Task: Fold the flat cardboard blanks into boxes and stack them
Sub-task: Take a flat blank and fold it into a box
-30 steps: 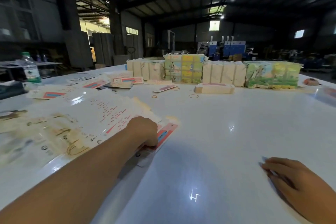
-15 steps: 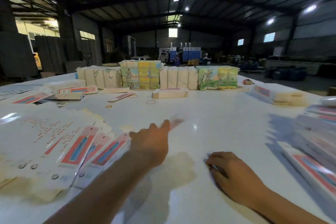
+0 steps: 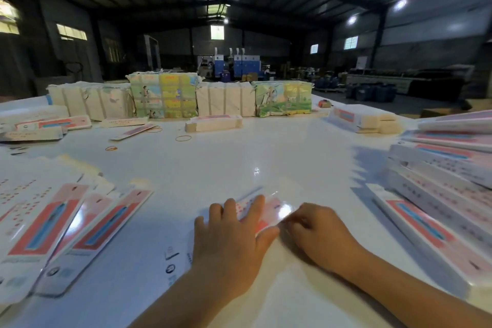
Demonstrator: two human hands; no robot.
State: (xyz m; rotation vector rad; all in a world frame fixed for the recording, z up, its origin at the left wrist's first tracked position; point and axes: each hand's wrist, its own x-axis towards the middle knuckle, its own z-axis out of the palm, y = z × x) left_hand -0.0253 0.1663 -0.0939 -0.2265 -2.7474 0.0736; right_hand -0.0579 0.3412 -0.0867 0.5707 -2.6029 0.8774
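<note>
One flat cardboard blank, white with pink print, lies on the white table near the front middle. My left hand rests on it with fingers spread and straight. My right hand touches its right edge with curled fingers; whether they pinch the card is blurred. A fan of loose blanks is spread at the left. A stack of folded boxes sits at the right.
Wrapped bundles line the far edge of the table, with a small pile of boxes in front of them. More boxes lie at the far right, and rubber bands are scattered mid-table.
My left hand has carried one blank from the fan at the left to the front middle and laid it flat. My right hand has moved in to its right edge.
</note>
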